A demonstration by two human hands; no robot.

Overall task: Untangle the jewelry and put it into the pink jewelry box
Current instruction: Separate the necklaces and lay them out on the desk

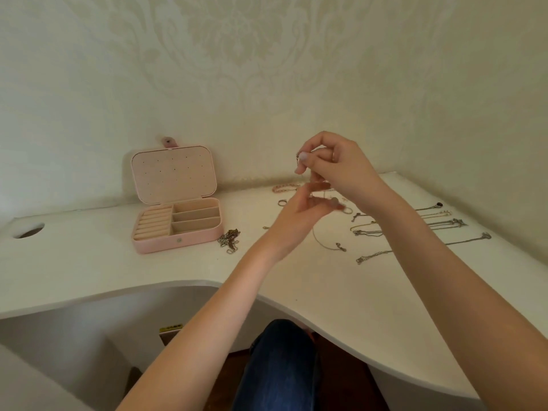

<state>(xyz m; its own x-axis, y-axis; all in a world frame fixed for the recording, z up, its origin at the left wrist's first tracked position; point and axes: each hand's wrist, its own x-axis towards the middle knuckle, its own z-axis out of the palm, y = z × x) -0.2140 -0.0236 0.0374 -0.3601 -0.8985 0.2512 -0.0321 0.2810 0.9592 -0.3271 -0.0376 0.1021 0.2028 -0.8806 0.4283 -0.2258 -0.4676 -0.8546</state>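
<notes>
The pink jewelry box (178,240) lies open on the white desk at the left, its lid upright against the wall and its compartments bare. My right hand (335,167) is raised above the desk and pinches the top of a thin chain (321,243) that hangs down, its lower end trailing on the desk. Just below, my left hand (299,216) is blurred, with fingers spread near the hanging chain; whether it touches the chain is unclear. A tangled clump of chains (229,240) sits right of the box.
Several chains lie laid out in rows at the right (439,222). A pink bead bracelet (284,188) and a ring (281,202) lie near the wall. The desk (341,292) has a curved front edge and a cable hole (29,231) at the far left.
</notes>
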